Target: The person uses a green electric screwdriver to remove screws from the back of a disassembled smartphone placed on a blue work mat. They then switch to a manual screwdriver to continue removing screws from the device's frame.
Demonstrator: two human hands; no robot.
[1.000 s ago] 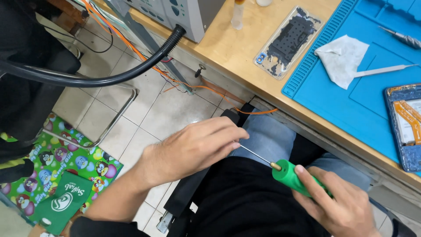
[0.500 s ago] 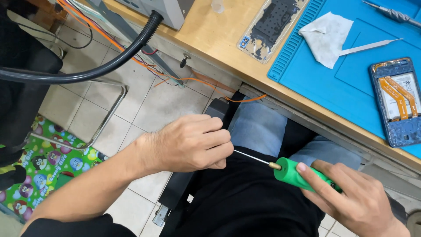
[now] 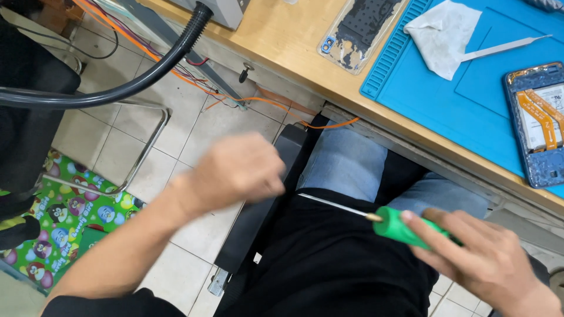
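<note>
Below the workbench edge (image 3: 411, 147), right hand (image 3: 487, 264) grips green-handled screwdriver (image 3: 405, 228); left hand (image 3: 238, 170) blurred, loosely curled at shaft tip, grasp indeterminate.

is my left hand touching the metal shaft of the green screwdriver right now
Cannot tell. In the head view the left hand is motion-blurred, and the screwdriver shaft's tip ends right at its edge, so neither contact nor gap shows.

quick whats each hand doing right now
Left hand: loosely closed and motion-blurred beside the tip of the screwdriver; whether it touches it cannot be told.
Right hand: closed around the screwdriver's green handle.
</note>
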